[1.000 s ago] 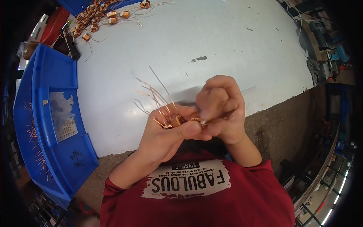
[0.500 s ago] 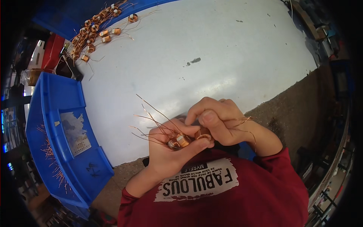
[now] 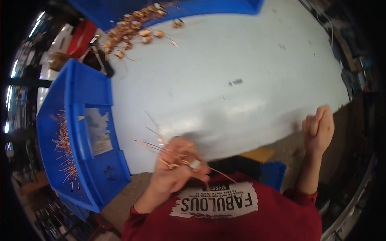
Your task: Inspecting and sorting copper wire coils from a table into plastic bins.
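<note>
My left hand (image 3: 177, 166), blurred by motion, is closed around several small copper-wire coils (image 3: 195, 164) at the table's near edge. Long thin copper leads (image 3: 148, 143) stick out from it toward the far left, and one lead slants to the right across the front of my shirt. How many coils the palm holds is partly hidden by the fingers. Well apart, at the table's right edge, my right hand (image 3: 319, 128) is raised with its fingers curled tightly together. Whether anything thin is pinched in it cannot be made out.
A heap of similar coils (image 3: 130, 27) lies at the far left against a blue tray (image 3: 209, 9). On the left stands a blue bin (image 3: 76, 120) holding many copper-leaded pieces. Another blue container (image 3: 274, 174) sits below the near edge of the white tabletop (image 3: 241, 108).
My right hand has left the coils beside my left hand and swung far to the right. My left hand keeps its coils, slightly lower and turned. The whole view has shifted.
</note>
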Action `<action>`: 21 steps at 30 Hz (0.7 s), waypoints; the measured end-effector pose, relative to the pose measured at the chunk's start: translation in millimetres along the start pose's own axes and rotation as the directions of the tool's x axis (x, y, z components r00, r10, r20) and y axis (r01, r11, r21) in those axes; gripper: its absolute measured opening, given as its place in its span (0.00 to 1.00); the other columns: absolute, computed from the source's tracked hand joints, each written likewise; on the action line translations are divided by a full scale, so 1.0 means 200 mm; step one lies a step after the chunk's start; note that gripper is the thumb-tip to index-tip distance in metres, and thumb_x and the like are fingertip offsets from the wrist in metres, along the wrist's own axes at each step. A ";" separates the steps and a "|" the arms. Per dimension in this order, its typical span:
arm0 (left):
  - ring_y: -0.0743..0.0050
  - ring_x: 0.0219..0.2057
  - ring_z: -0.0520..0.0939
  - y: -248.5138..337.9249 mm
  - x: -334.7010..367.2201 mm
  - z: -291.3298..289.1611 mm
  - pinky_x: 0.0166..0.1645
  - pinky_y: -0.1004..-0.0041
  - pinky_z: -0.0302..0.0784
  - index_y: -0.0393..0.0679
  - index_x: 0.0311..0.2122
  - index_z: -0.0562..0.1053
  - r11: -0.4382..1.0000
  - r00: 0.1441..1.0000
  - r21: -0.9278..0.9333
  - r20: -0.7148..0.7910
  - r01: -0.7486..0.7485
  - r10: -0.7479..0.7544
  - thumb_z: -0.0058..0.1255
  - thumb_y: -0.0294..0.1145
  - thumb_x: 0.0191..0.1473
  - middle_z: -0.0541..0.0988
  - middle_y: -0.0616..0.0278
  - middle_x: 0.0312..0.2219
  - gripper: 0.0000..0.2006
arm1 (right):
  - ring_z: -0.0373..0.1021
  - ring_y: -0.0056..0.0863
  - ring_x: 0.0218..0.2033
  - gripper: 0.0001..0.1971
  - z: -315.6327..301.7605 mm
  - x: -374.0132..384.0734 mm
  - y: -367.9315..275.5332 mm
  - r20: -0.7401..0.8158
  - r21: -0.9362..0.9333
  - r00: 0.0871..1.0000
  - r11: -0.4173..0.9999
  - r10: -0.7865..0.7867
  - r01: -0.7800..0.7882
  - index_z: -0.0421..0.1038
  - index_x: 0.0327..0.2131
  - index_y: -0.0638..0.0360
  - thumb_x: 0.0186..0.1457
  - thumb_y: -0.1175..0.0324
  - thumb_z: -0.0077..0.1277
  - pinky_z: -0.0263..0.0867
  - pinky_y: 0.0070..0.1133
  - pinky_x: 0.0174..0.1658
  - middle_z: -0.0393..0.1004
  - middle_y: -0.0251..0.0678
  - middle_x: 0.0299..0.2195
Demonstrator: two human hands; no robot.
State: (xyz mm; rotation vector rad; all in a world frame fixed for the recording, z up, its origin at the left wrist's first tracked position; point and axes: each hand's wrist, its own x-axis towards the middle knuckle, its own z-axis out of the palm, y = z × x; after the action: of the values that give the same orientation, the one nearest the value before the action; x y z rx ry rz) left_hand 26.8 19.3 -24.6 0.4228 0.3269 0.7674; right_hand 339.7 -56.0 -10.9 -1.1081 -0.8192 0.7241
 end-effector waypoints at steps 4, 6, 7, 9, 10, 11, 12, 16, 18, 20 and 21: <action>0.72 0.28 0.78 -0.02 0.06 0.14 0.29 0.81 0.76 0.41 0.42 0.67 0.981 0.989 0.173 0.100 0.092 -0.110 0.48 0.17 0.47 0.74 0.58 0.26 0.14 | 0.41 0.10 0.11 0.12 0.26 0.01 -0.01 0.091 -0.115 0.995 0.993 0.038 -0.027 0.59 0.26 0.58 0.61 0.66 0.30 0.43 0.10 0.16 0.48 0.20 0.09; 0.71 0.29 0.77 -0.01 0.06 0.14 0.31 0.80 0.76 0.40 0.40 0.67 0.963 0.986 0.252 0.108 0.098 -0.128 0.48 0.18 0.47 0.74 0.57 0.28 0.13 | 0.45 0.11 0.12 0.12 0.38 0.01 0.00 0.126 -0.170 0.990 0.984 0.069 -0.047 0.62 0.26 0.60 0.59 0.69 0.30 0.46 0.11 0.17 0.54 0.22 0.11; 0.71 0.30 0.77 -0.01 0.09 0.14 0.33 0.79 0.76 0.39 0.38 0.68 0.934 0.978 0.334 0.114 0.126 -0.173 0.49 0.19 0.47 0.73 0.56 0.30 0.11 | 0.45 0.11 0.12 0.12 0.44 0.03 -0.01 0.136 -0.180 0.989 0.983 0.061 -0.036 0.62 0.26 0.60 0.59 0.69 0.30 0.46 0.11 0.17 0.54 0.22 0.11; 0.70 0.32 0.76 -0.01 0.13 0.15 0.37 0.77 0.77 0.38 0.35 0.69 0.853 0.960 0.492 0.110 0.173 -0.258 0.50 0.21 0.46 0.73 0.54 0.33 0.08 | 0.50 0.14 0.14 0.10 0.55 0.07 -0.01 0.359 -0.434 0.932 0.893 0.053 0.116 0.65 0.25 0.60 0.56 0.71 0.34 0.49 0.12 0.19 0.61 0.25 0.14; 0.71 0.32 0.76 0.00 0.14 0.14 0.37 0.77 0.76 0.38 0.32 0.70 0.869 0.986 0.486 0.072 0.096 -0.149 0.50 0.19 0.46 0.74 0.55 0.33 0.06 | 0.52 0.15 0.14 0.09 0.60 0.14 -0.03 0.465 -0.499 0.881 0.848 0.089 0.178 0.66 0.24 0.60 0.54 0.72 0.36 0.50 0.12 0.20 0.63 0.26 0.15; 0.73 0.32 0.76 0.03 0.12 0.11 0.37 0.78 0.75 0.38 0.30 0.70 0.874 0.999 0.485 0.022 0.031 -0.047 0.49 0.18 0.46 0.75 0.55 0.32 0.05 | 0.54 0.16 0.14 0.08 0.68 0.18 -0.05 0.553 -0.550 0.822 0.802 0.140 0.233 0.67 0.24 0.59 0.53 0.73 0.38 0.51 0.13 0.20 0.65 0.27 0.16; 0.73 0.32 0.76 0.06 0.11 0.10 0.37 0.78 0.75 0.38 0.30 0.70 0.877 0.998 0.480 0.032 0.029 -0.050 0.49 0.18 0.46 0.75 0.55 0.32 0.05 | 0.55 0.18 0.14 0.06 0.73 0.23 -0.02 0.614 -0.504 0.785 0.808 0.085 0.306 0.67 0.24 0.60 0.51 0.72 0.41 0.51 0.15 0.20 0.65 0.29 0.15; 0.71 0.32 0.76 0.13 0.07 0.01 0.45 0.71 0.71 0.41 0.26 0.71 0.508 0.961 0.848 0.005 -0.150 0.276 0.52 0.19 0.43 0.76 0.61 0.28 0.05 | 0.55 0.18 0.16 0.07 1.01 0.44 0.04 0.686 -0.567 0.721 0.695 0.101 0.442 0.67 0.24 0.61 0.51 0.70 0.42 0.52 0.15 0.22 0.64 0.29 0.15; 0.71 0.33 0.76 0.13 0.06 -0.03 0.48 0.69 0.68 0.43 0.24 0.70 0.207 0.934 0.957 0.125 -0.202 0.335 0.52 0.19 0.42 0.76 0.63 0.26 0.05 | 0.56 0.22 0.17 0.07 1.12 0.57 0.16 0.741 -0.505 0.667 0.589 -0.078 0.631 0.67 0.25 0.62 0.51 0.69 0.43 0.55 0.18 0.23 0.67 0.33 0.18; 0.70 0.33 0.76 0.13 0.05 -0.05 0.50 0.68 0.67 0.43 0.23 0.70 0.044 0.918 0.976 0.184 -0.213 0.352 0.53 0.19 0.41 0.76 0.64 0.24 0.06 | 0.61 0.25 0.19 0.07 1.26 0.68 0.26 0.774 -0.492 0.605 0.424 -0.187 0.760 0.68 0.27 0.62 0.50 0.68 0.44 0.59 0.21 0.25 0.70 0.36 0.22; 0.71 0.31 0.76 0.13 0.05 -0.06 0.48 0.70 0.67 0.43 0.23 0.70 0.045 0.914 0.975 0.189 -0.219 0.359 0.53 0.19 0.41 0.76 0.64 0.24 0.06 | 0.64 0.28 0.21 0.08 1.32 0.72 0.31 0.782 -0.495 0.581 0.343 -0.224 0.798 0.68 0.28 0.62 0.50 0.67 0.44 0.61 0.22 0.26 0.72 0.37 0.25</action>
State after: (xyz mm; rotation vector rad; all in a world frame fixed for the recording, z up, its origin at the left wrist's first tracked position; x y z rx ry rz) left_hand 12.7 46.6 -24.4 1.8728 0.9112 0.8802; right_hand 183.2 205.1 18.7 -1.2815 -2.1734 -0.0233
